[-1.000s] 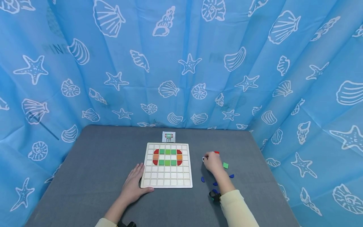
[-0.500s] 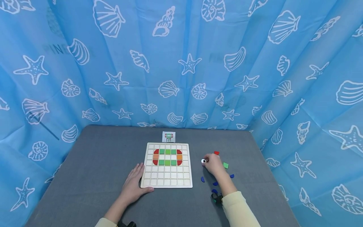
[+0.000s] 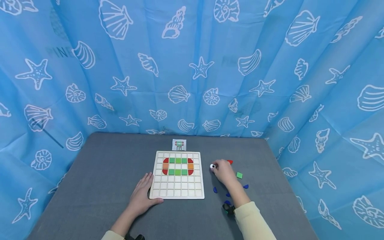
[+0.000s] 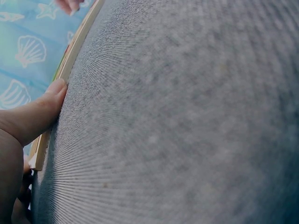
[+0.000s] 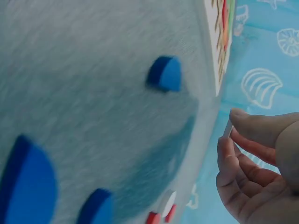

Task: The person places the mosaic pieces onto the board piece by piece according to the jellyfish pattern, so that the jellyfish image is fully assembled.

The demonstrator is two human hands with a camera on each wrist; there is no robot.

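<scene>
My right hand point(image 3: 224, 171) pinches a white round eye piece point(image 3: 212, 166) with a black dot, right of the board. In the right wrist view thumb and fingertips hold this thin disc point(image 5: 227, 129) edge-on, raised over the table. My left hand point(image 3: 141, 193) rests spread at the near left corner of the square grid board point(image 3: 177, 193). Its thumb point(image 4: 44, 109) lies straight against the board's front edge in the left wrist view. Red, orange and green tiles form a rounded ring on the board, with white cells inside it.
A small pattern card point(image 3: 179, 145) lies behind the board. Around my right arm are several blue curved pieces point(image 3: 215, 190), a green square point(image 3: 239, 175) and a red piece point(image 3: 230, 162). A white disc point(image 5: 168, 203) sits by red pieces in the right wrist view.
The eye piece, mostly hidden by my fingers at first, now shows its face. My right hand has shifted slightly left and away with it. My left hand keeps its place on the board.
</scene>
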